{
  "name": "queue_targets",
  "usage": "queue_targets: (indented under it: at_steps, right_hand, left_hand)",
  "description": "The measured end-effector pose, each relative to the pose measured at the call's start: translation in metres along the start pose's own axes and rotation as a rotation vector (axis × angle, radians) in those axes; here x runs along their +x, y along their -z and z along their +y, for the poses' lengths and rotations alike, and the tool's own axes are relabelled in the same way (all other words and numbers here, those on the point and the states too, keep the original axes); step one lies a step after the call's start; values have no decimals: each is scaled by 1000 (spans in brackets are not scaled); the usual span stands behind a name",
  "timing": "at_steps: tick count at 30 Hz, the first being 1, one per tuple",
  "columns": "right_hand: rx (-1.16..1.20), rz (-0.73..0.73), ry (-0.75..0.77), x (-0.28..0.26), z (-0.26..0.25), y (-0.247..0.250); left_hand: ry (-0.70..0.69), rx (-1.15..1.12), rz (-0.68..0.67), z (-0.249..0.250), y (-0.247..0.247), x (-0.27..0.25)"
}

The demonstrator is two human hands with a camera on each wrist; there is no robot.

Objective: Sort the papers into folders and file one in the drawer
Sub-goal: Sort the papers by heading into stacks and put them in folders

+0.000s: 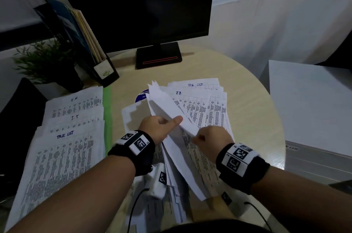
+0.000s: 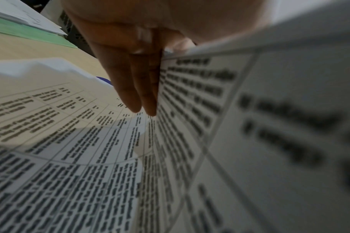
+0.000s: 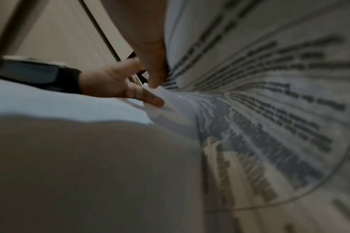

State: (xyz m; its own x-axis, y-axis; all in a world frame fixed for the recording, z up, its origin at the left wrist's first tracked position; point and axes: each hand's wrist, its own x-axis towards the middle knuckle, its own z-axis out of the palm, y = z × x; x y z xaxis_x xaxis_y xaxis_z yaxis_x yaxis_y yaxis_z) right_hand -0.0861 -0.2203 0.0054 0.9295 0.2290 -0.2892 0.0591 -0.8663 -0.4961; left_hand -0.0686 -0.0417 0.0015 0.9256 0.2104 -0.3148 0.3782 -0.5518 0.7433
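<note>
Dim, bluish light overall; wide-angle bending at edges; both wrist views blurred, near print unreadable.

dark monitor (image 1: 133,4), potted plant (image 1: 43,61), round table (image 1: 247,103)

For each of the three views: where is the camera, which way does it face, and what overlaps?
Head: looks forward and down at the desk; both forearms, left hand, right hand on fanned papers.
Left wrist: along the fingers between printed sheets.
Right wrist: along the thumb; left hand opposite.
Shared: papers, left hand.
</note>
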Motion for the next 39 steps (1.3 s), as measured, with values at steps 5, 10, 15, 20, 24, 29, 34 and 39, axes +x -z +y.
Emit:
queue_targets:
  at_steps: [5,10,15,20,24,29,34,39]
  right_hand:
    - [375,-82,-26,-7,-13,-12]
    - [576,-94,-86,1,1,-10]
    - [956,-198,-271,13,31,1]
    - [1080,-366,-259,19,46,7]
    - [1153,-450,-262,26,61,9]
    - [1176,-354,-368,36,87,11]
    - [539,36,-431,48,97,4]
    - [435,14,-447,51,95,3]
  left_hand:
    - [-34,284,20,6,2,0]
    - [-74,61,29,10,-2,-10]
    - [-117,-57,15,9,-8,-17]
    - [-135,-183,-86,14,-12,-17]
    - [19,-337,-377,23,-9,-28]
    - [149,489,-209,-20,-2,3]
    - [396,629,-100,-50,2,15]
    - [332,602,-97,-46,-7,19]
